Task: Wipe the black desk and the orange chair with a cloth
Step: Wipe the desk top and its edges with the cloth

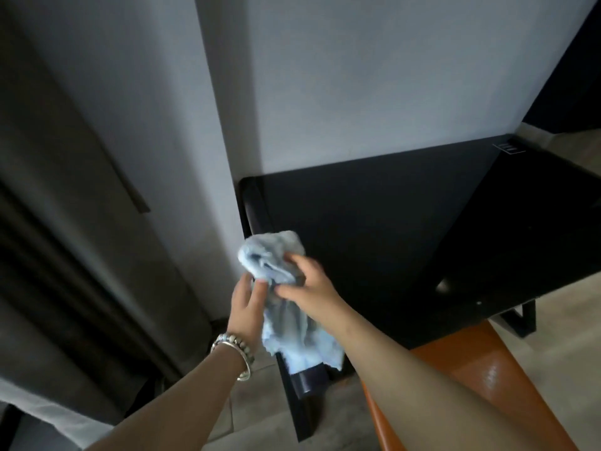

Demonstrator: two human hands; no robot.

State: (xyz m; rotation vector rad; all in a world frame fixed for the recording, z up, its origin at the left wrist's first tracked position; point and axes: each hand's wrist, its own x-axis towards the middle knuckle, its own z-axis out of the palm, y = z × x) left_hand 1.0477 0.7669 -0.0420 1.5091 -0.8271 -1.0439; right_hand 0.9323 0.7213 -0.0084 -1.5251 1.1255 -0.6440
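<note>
Pale blue and soft, the cloth point(286, 288) is bunched between both hands at the left end of the black tabletop point(374, 229), and its lower part hangs down over the tabletop's left edge. The right hand point(309, 281) pinches the cloth from the tabletop side, with fingers and thumb curled into the folds. The left hand point(245, 304) holds the same cloth from the outer side, its fingers bent around the hanging part; a bracelet point(232, 348) sits on this wrist.

I judge that the desk step is in hand, and the cloth is being gathered or refolded at the tabletop's left edge, not pressed flat on the surface. How much of the tabletop is already wiped, I cannot tell; the surface looks dark and even.

The orange chair point(471, 372) stands just in front of the tabletop, partly under the right forearm, and nothing of the cloth touches it.

The next move probably calls for one hand to take the cloth alone, flatten it into a pad and press it along the tabletop or down its left edge. The loose hanging part may need tucking in.

Behind the tabletop is a grey wall point(357, 76), and to the left of the tabletop hangs a dark curtain point(65, 206).
</note>
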